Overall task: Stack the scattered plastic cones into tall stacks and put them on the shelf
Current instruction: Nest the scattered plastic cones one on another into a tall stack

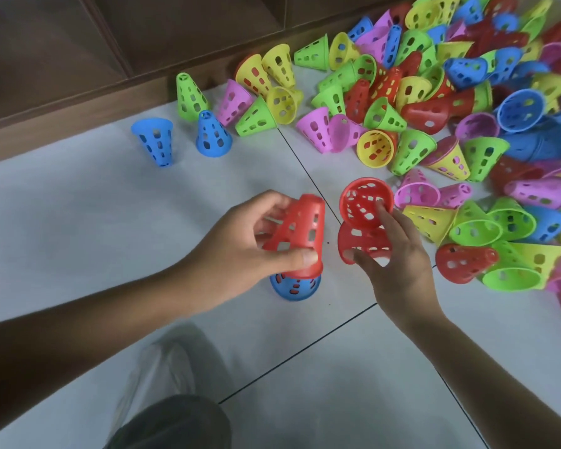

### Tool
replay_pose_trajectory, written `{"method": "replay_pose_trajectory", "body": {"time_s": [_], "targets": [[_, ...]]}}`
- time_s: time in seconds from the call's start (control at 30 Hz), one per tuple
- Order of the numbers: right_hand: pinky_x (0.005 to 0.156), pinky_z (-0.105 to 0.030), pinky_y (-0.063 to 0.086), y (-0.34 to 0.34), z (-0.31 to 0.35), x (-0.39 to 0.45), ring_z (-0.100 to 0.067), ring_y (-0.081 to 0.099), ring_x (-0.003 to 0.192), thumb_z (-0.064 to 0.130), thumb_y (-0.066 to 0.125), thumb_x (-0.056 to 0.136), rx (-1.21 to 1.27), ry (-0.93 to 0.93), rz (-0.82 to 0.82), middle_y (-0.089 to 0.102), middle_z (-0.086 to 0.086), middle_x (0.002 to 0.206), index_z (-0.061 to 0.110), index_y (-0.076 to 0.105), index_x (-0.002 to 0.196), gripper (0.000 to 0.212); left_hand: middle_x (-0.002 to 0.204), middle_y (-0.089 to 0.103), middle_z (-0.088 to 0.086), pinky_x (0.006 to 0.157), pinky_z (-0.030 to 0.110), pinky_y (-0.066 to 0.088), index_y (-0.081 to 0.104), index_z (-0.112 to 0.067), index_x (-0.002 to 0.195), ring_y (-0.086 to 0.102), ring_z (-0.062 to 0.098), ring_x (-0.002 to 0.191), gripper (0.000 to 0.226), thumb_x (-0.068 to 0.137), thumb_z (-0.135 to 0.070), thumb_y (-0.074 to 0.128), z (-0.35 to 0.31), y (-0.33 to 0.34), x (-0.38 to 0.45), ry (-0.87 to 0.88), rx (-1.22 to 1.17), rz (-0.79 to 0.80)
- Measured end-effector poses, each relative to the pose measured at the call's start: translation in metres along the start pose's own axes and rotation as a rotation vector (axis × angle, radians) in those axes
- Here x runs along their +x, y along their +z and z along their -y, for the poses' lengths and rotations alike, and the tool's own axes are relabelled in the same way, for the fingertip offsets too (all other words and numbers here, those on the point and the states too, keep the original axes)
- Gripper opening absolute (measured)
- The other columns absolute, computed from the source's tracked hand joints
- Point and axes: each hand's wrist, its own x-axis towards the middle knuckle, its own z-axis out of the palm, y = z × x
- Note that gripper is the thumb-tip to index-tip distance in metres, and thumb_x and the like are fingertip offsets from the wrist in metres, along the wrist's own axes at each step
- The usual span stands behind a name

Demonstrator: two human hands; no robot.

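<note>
My left hand grips a small stack of red cones, narrow end up, which sits on a blue cone on the floor. To its right, my right hand holds two red cones: one has its wide mouth turned toward me, the other lies under it between thumb and fingers. A big heap of loose cones in red, yellow, green, blue and pink covers the floor at the upper right.
A brown wooden shelf runs along the top left, low to the floor. Two blue cones and a green one stand apart near it. Pale floor tiles surround my hands. My knee shows at the bottom.
</note>
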Motion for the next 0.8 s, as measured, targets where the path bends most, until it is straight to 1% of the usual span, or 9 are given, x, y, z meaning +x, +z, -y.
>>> {"method": "replay_pose_trajectory", "body": {"time_s": [0.07, 0.17, 0.27, 0.37, 0.5, 0.57, 0.63, 0.7, 0.8], "targets": [[0.096, -0.017, 0.043, -0.007, 0.002, -0.01, -0.01, 0.054, 0.119, 0.014, 0.082, 0.082, 0.051, 0.021, -0.01, 0.046, 0.001, 0.145, 0.025, 0.04, 0.152, 0.082, 0.105, 0.073, -0.006, 0.096, 0.031, 0.055, 0.063, -0.023, 0.111, 0.07, 0.011, 0.101, 0.047, 0.073, -0.012, 0.089, 0.007, 0.006, -0.003, 0.019, 0.093, 0.021], [0.091, -0.006, 0.044, -0.016, 0.006, -0.023, 0.009, 0.052, 0.105, 0.015, 0.085, 0.077, 0.132, 0.039, 0.004, 0.046, 0.013, 0.136, 0.027, 0.044, 0.149, 0.083, 0.107, 0.071, -0.01, 0.099, 0.034, 0.052, 0.065, -0.025, 0.109, 0.068, 0.011, 0.106, 0.046, 0.072, -0.012, 0.089, 0.016, 0.008, -0.007, 0.062, 0.243, 0.049], [0.095, -0.026, 0.053, -0.026, 0.011, -0.034, 0.0, 0.058, 0.11, 0.02, 0.087, 0.073, 0.22, 0.046, 0.031, 0.048, 0.031, 0.125, 0.032, 0.047, 0.147, 0.085, 0.11, 0.069, -0.015, 0.1, 0.032, 0.05, 0.067, -0.026, 0.11, 0.064, 0.008, 0.11, 0.045, 0.073, -0.014, 0.089, 0.023, 0.008, -0.01, 0.094, 0.36, 0.081], [0.092, -0.023, 0.055, -0.036, 0.024, -0.045, -0.006, 0.062, 0.113, 0.031, 0.083, 0.069, 0.318, 0.02, 0.044, 0.049, 0.04, 0.122, 0.034, 0.048, 0.146, 0.084, 0.114, 0.069, -0.018, 0.103, 0.03, 0.048, 0.067, -0.027, 0.113, 0.062, 0.004, 0.116, 0.042, 0.076, -0.022, 0.087, 0.022, 0.002, -0.011, 0.092, 0.356, 0.073], [0.086, -0.01, 0.051, -0.048, 0.051, -0.055, -0.006, 0.063, 0.113, 0.041, 0.079, 0.065, 0.426, -0.074, 0.041, 0.053, 0.029, 0.125, 0.032, 0.05, 0.144, 0.085, 0.12, 0.069, -0.013, 0.105, 0.026, 0.048, 0.064, -0.024, 0.121, 0.062, 0.004, 0.119, 0.04, 0.085, -0.035, 0.078, 0.008, -0.004, -0.007, 0.089, 0.185, 0.0], [0.091, -0.008, 0.047, -0.052, 0.061, -0.057, 0.0, 0.058, 0.119, 0.041, 0.078, 0.067, 0.399, -0.141, 0.055, 0.053, 0.021, 0.131, 0.029, 0.049, 0.145, 0.084, 0.12, 0.07, -0.013, 0.109, 0.028, 0.045, 0.06, -0.025, 0.126, 0.06, 0.0, 0.12, 0.051, 0.082, -0.049, 0.071, 0.0, -0.004, 0.0, -0.003, 0.087, -0.037], [0.097, -0.01, 0.045, -0.056, 0.068, -0.058, 0.004, 0.052, 0.124, 0.041, 0.078, 0.07, 0.341, -0.221, 0.081, 0.05, 0.021, 0.135, 0.028, 0.047, 0.146, 0.084, 0.124, 0.069, -0.013, 0.117, 0.035, 0.035, 0.06, -0.025, 0.129, 0.056, -0.001, 0.124, 0.063, 0.08, -0.064, 0.061, -0.007, -0.002, 0.008, -0.11, 0.016, 0.042], [0.101, -0.014, 0.044, -0.058, 0.07, -0.059, 0.005, 0.048, 0.128, 0.044, 0.077, 0.072, 0.313, -0.27, 0.111, 0.048, 0.028, 0.136, 0.031, 0.046, 0.147, 0.082, 0.129, 0.068, 0.001, 0.121, 0.043, 0.027, 0.064, -0.012, 0.128, 0.054, 0.011, 0.131, 0.068, 0.089, -0.066, 0.051, -0.013, 0.004, 0.01, -0.113, -0.077, 0.159], [0.1, -0.02, 0.047, -0.061, 0.071, -0.059, 0.006, 0.047, 0.13, 0.046, 0.076, 0.071, 0.304, -0.269, 0.126, 0.046, 0.033, 0.136, 0.037, 0.047, 0.146, 0.081, 0.131, 0.063, 0.022, 0.122, 0.047, 0.026, 0.057, 0.008, 0.129, 0.054, 0.028, 0.132, 0.069, 0.097, -0.052, 0.046, -0.018, 0.011, 0.007, -0.118, -0.271, 0.21]]}}
